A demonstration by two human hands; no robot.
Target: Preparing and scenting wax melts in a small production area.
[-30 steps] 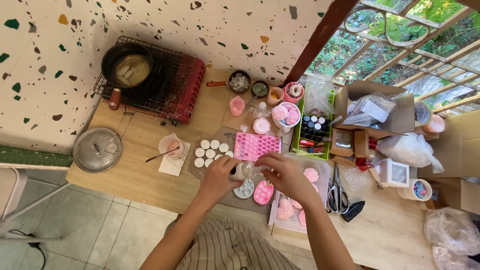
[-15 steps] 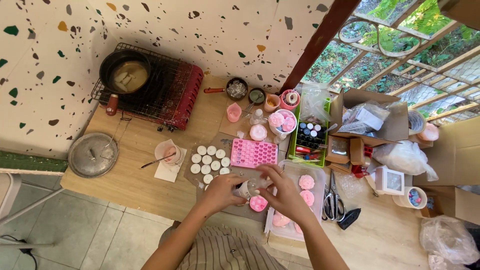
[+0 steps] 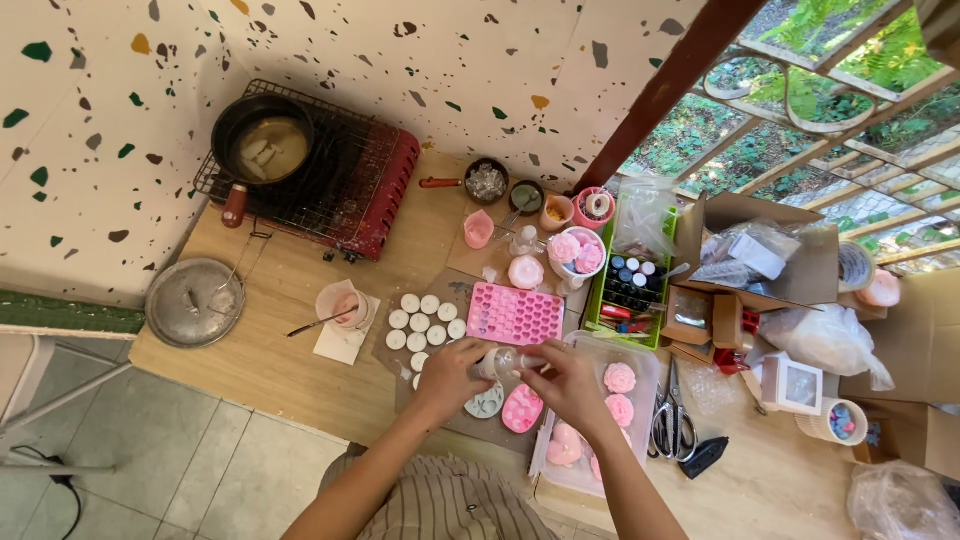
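1. Together, left hand (image 3: 452,378) and right hand (image 3: 568,385) grip a small clear bottle (image 3: 503,362) above the wooden table (image 3: 270,350).
2. Just beyond lies a pink mould tray (image 3: 514,313).
3. Clear tray (image 3: 640,400) holds pink roses (image 3: 619,378).
4. Black pan (image 3: 262,140) contains pale chunks.

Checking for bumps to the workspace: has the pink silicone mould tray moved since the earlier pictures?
No. The pink silicone mould tray keeps its place beside the round white tealight candles.

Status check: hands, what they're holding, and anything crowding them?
Left hand and right hand both grip small clear bottle. Pink mould just beyond; pink heart piece beneath. Nothing blocking.
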